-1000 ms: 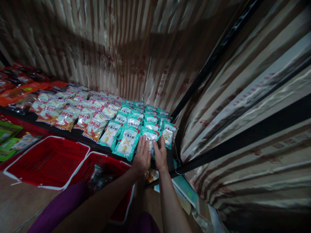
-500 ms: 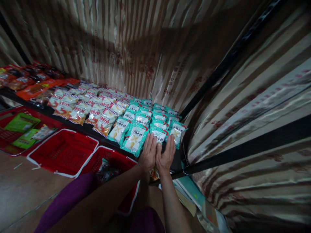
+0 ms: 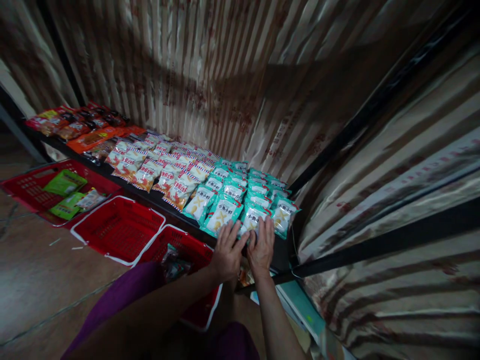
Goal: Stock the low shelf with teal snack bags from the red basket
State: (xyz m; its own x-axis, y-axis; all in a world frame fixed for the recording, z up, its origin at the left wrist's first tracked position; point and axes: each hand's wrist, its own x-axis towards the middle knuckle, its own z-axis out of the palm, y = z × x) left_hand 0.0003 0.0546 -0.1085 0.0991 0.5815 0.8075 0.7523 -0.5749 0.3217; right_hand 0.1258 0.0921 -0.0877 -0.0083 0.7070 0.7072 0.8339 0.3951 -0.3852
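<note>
Both my hands are at the near edge of a dark shelf (image 3: 281, 255), at the front of several teal-and-white snack packets. My left hand (image 3: 227, 252) lies with its fingers stretched out against the lower left of a front snack packet (image 3: 251, 216). On the lower right of that packet rest the extended fingers of my right hand (image 3: 261, 247). Both hands are open, thumbs close together below it. Another teal packet (image 3: 224, 214) leans just left of my left hand, and one more (image 3: 284, 216) stands right of my right hand.
White-and-orange snack packets (image 3: 178, 187) fill the shelf's middle, with orange-red packets (image 3: 75, 129) farther left. Red baskets (image 3: 120, 227) stand below, one holding green packets (image 3: 65, 182). A black post (image 3: 337, 147) and striped curtain (image 3: 210, 65) bound the shelf.
My hands have drawn slightly back toward me, and the fingers have spread a little. The front packet between them shows more of its face. The view has shifted, so the shelf appears farther right.
</note>
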